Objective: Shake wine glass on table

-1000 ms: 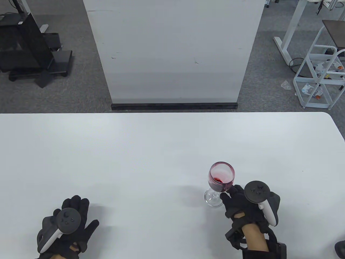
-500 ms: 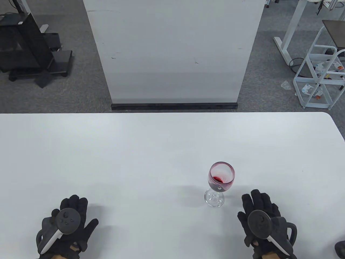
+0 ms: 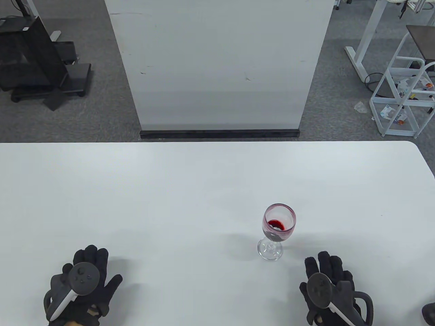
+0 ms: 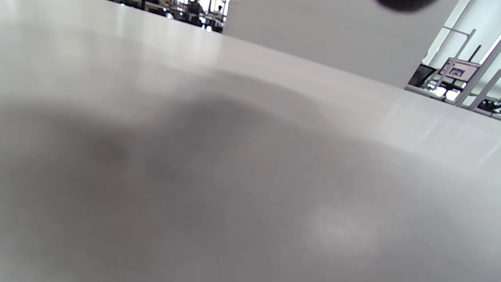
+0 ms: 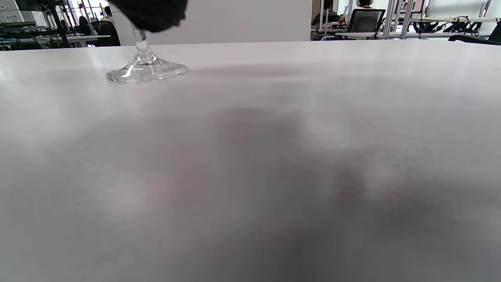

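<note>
Wine glass (image 3: 278, 227) upright on the white table (image 3: 190, 190), right of the middle and nearer the near edge than the far one — foot flat on the surface, a small pool of red liquid low in the bowl, reddish film up the inner wall. In the right wrist view, only the clear foot and lower stem (image 5: 145, 67) seen, standing on the tabletop, the bowl hidden behind a dark gloved fingertip (image 5: 150, 13) at the top edge. Right hand (image 3: 331, 288) palm down on the table close to the near edge, just right of the glass and nearer the edge than it, apart from the foot and touching nothing but the surface; fingers stretched forward and side by side, holding nothing, tracker (image 3: 319, 292) strapped over the back. Left hand (image 3: 85, 283) likewise palm down near the near edge toward the left corner, well apart from the glass — fingers extended, thumb splayed out to the side, nothing gripped, tracker (image 3: 83, 278) on top. Left wrist view mostly blurred tabletop with soft shadow, plus a dark sliver of glove (image 4: 407, 3) at the top edge. Beyond the far edge, a white panel (image 3: 219, 64) standing on grey carpet, a black stand (image 3: 32, 57) off to the left, a white wire cart (image 3: 404, 91) off to the right.
</note>
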A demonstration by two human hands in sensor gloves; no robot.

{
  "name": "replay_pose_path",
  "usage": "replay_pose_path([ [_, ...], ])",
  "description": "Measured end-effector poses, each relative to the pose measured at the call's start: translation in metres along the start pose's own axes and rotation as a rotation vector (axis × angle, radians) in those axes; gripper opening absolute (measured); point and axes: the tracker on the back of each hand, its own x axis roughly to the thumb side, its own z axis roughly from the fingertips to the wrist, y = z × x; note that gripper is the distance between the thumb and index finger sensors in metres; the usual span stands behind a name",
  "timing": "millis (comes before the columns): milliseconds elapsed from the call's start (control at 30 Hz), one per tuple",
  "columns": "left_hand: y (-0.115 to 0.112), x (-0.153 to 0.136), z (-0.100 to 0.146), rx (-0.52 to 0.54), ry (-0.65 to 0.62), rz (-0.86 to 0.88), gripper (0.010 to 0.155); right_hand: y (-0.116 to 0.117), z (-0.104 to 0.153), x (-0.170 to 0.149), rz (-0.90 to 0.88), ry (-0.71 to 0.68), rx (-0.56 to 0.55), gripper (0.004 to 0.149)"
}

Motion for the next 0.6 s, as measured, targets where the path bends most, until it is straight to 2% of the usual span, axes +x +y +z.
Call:
replay_pose_path([
  [600,-0.0001,-0.0005,-0.0005,-0.002,-0.001,0.006,0.08,0.0017,-0.0019,-0.0017,-0.03,0.011,0.038,0.071],
])
